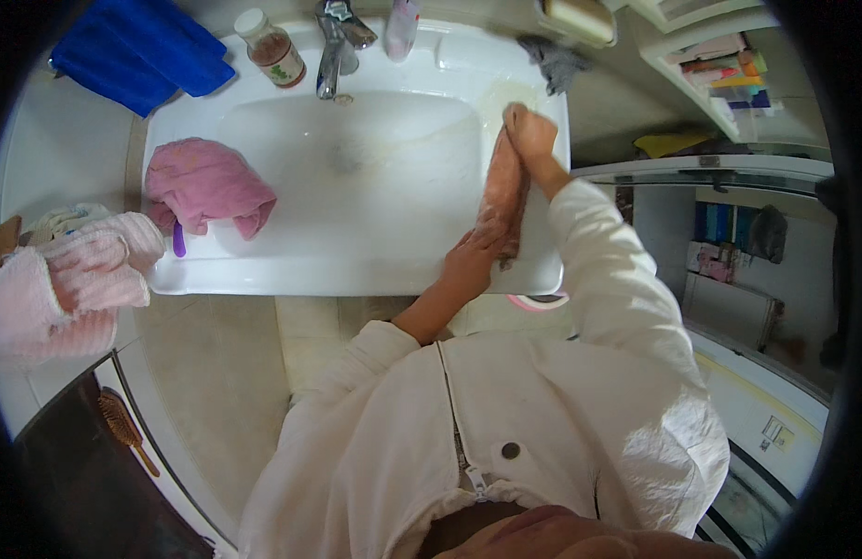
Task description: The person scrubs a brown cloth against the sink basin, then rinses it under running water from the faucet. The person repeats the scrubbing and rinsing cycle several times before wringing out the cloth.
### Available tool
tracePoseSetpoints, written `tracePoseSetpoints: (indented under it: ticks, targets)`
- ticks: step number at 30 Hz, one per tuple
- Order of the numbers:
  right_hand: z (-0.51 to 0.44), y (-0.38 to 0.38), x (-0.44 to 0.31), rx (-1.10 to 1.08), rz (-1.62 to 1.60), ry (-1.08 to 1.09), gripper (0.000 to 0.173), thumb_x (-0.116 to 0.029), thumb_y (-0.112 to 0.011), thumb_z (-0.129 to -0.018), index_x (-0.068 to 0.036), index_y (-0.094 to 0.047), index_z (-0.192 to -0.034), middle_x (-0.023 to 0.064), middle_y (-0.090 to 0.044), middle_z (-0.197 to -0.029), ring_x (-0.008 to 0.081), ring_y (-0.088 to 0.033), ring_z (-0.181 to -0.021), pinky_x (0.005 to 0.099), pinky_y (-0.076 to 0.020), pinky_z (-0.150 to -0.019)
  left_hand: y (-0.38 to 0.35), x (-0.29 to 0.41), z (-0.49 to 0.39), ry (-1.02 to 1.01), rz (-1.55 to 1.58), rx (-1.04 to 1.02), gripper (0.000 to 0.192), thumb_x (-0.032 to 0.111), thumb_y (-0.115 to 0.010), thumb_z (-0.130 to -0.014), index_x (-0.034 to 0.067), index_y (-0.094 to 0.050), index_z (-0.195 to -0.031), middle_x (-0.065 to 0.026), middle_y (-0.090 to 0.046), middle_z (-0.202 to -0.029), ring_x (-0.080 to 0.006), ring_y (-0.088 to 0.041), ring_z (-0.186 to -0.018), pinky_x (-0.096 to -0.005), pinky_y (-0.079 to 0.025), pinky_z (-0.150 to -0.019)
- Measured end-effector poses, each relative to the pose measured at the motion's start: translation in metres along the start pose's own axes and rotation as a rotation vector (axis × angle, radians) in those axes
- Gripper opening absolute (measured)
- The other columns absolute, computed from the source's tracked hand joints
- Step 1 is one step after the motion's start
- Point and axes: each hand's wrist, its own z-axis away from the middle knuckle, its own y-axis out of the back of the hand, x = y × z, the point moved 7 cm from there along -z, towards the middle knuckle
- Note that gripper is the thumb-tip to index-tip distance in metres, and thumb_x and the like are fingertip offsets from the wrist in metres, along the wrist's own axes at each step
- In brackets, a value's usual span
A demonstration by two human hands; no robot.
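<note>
A wet, brownish-pink cloth lies stretched lengthwise along the right side of the white washbasin. At its far end, my right hand is closed in a fist around the fabric. My left hand holds the near end by the basin's front rim, fingers laid over the cloth. A thin film of yellowish liquid spreads on the ledge beyond my right hand. Across the basin on the left, a bunched pink cloth rests on the rim, with a purple handle poking out beneath it.
A chrome faucet, a lidded jar and a tube stand along the back. Grey cloth lies at the back right corner. Blue towel and pale pink towel are left; a shelf unit is right.
</note>
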Motion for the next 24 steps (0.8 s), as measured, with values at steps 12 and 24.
tracePoseSetpoints:
  ticks: [12, 24]
  targets:
    - [-0.001, -0.003, 0.015, 0.016, 0.095, 0.052, 0.022, -0.026, -0.056, -0.084, -0.009, -0.060, -0.072, 0.0087, -0.062, -0.065, 0.0276, -0.062, -0.065, 0.0417, -0.0490, -0.058, -0.004, -0.004, 0.003, -0.022, 0.005, -0.071, 0.053, -0.005, -0.051, -0.076, 0.010, -0.052, -0.127, -0.0039, -0.043, -0.140, -0.0236, -0.037, -0.131, -0.0366, -0.034, -0.106]
    - [0.112, 0.057, -0.059, -0.343, -0.189, 0.439, 0.027, -0.036, -0.051, -0.089, -0.012, -0.063, -0.084, 0.0137, -0.064, -0.072, 0.0334, -0.062, -0.067, 0.0456, -0.0482, -0.059, -0.004, -0.004, 0.003, 0.075, 0.063, -0.183, 0.055, -0.004, -0.049, -0.077, 0.011, -0.050, -0.130, -0.0027, -0.043, -0.140, -0.0200, -0.038, -0.131, -0.0365, -0.035, -0.106]
